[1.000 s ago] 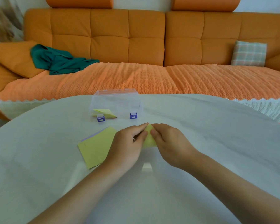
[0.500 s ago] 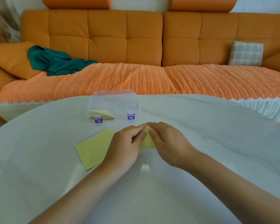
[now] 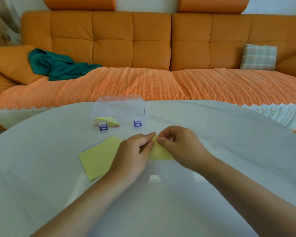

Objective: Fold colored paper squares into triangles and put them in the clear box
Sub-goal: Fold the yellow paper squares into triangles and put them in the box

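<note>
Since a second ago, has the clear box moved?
No. The clear box keeps its spot just beyond the yellow paper stack; only the view shifted.

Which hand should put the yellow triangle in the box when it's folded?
Probably the left hand. The clear box sits ahead and to the left of the paper, on that hand's side. The right hand would have to reach across the left one. Both touch the paper now.

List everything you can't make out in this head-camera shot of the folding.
Head view:
- yellow paper: mostly covered by left hand and right hand; fold shape unclear.
- paper stack: right part under the left hand; sheet count too fine.
- clear box: overlapping triangles inside, number unclear.
</note>
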A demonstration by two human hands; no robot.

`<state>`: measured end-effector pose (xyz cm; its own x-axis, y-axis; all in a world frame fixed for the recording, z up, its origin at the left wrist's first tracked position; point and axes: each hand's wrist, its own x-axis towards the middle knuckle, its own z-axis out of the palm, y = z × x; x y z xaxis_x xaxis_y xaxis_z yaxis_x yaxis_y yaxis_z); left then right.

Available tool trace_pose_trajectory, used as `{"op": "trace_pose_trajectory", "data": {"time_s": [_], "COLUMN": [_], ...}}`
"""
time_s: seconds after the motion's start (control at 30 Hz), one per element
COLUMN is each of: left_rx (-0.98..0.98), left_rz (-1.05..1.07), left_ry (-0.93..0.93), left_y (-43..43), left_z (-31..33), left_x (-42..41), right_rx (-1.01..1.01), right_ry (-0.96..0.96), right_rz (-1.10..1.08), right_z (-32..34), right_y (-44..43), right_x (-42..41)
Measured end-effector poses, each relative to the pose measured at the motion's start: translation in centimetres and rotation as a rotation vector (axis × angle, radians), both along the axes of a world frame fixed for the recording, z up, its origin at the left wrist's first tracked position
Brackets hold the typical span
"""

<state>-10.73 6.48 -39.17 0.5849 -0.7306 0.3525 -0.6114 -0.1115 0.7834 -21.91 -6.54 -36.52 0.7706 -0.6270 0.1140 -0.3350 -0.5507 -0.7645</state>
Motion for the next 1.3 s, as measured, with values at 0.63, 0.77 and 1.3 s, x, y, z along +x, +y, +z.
{"op": "trace_pose_trajectory", "data": {"time_s": [0.63,0.77,1.3], "left_rx": [0.332,0.396,0.438], "left_rz": [-0.245,-0.284,-0.311], "left_ry": [-0.383,-0.387,-0.498], "left_y": [2.0,2.0,2.5], "left_z": [0.8,0.5,0.8], "left_x": [-0.4,-0.3,-0.7], "right_rx": [0.086,-0.091,-0.589], "right_ry": [0.386,0.461,0.352], "right_rz": [-0.093,-0.096,0.289], "right_z": [-0.4,-0.5,-1.1], "right_y": [0.0,0.6,0.2], "right_x": [0.4,0.7,-2.0]}}
